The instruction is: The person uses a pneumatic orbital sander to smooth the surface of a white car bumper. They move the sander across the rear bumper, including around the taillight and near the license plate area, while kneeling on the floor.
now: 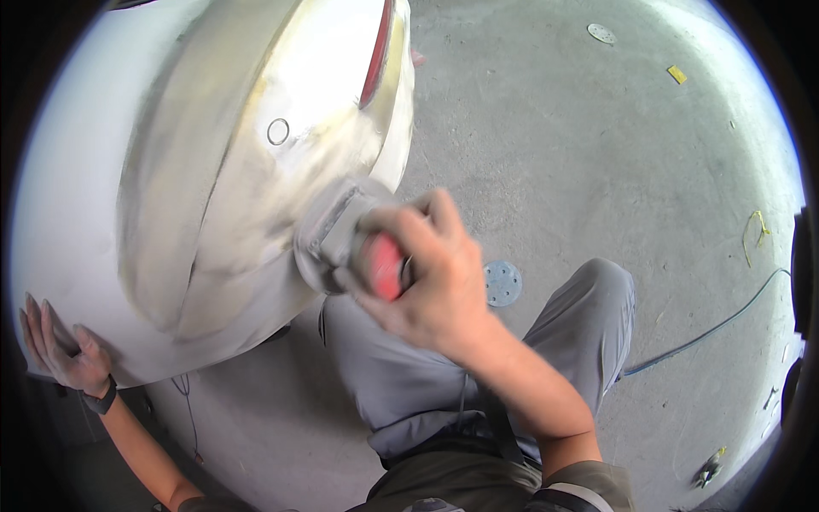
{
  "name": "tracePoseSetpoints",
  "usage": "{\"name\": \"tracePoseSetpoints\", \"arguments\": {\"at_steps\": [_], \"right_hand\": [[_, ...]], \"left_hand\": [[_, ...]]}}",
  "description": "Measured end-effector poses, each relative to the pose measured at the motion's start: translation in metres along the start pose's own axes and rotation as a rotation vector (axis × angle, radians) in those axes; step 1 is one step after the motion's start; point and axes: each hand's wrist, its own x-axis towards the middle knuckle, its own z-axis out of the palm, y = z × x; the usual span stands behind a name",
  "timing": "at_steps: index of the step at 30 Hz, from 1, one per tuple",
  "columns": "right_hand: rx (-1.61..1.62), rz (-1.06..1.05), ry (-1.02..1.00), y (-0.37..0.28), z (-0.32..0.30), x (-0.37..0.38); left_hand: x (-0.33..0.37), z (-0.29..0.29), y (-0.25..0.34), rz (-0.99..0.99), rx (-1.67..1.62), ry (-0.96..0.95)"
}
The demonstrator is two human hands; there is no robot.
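Observation:
A white car bumper (171, 171) with dull, sanded-looking yellowish and grey patches fills the left side, and a red reflector or light strip (376, 60) shows along its far edge. My right hand (431, 273) is wrapped round a power sander (386, 263) with a red part and a grey head. The sander's pad lies against the bumper's rounded corner; hand and tool are somewhat blurred. At the lower left, my left hand (72, 354) rests flat on the white panel, fingers spread, with a dark band on the wrist.
On the grey concrete floor (546, 154) lie a perforated sanding disc (502, 283) by my knee, another disc (601, 33) farther off and a yellow scrap (676, 74). A blue hose (708, 334) runs at the right. A dark cable (189, 410) hangs below the bumper.

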Motion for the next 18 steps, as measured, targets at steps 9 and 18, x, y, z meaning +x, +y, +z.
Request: {"name": "tracePoseSetpoints", "arguments": {"at_steps": [9,18], "right_hand": [[0.033,0.23,0.027,0.055,-0.018,0.046],[-0.027,-0.023,0.039,-0.012,0.011,-0.007]], "left_hand": [[-0.001,-0.002,0.002,-0.013,0.079,-0.023],[0.001,-0.004,0.005,-0.031,0.045,-0.007]]}}
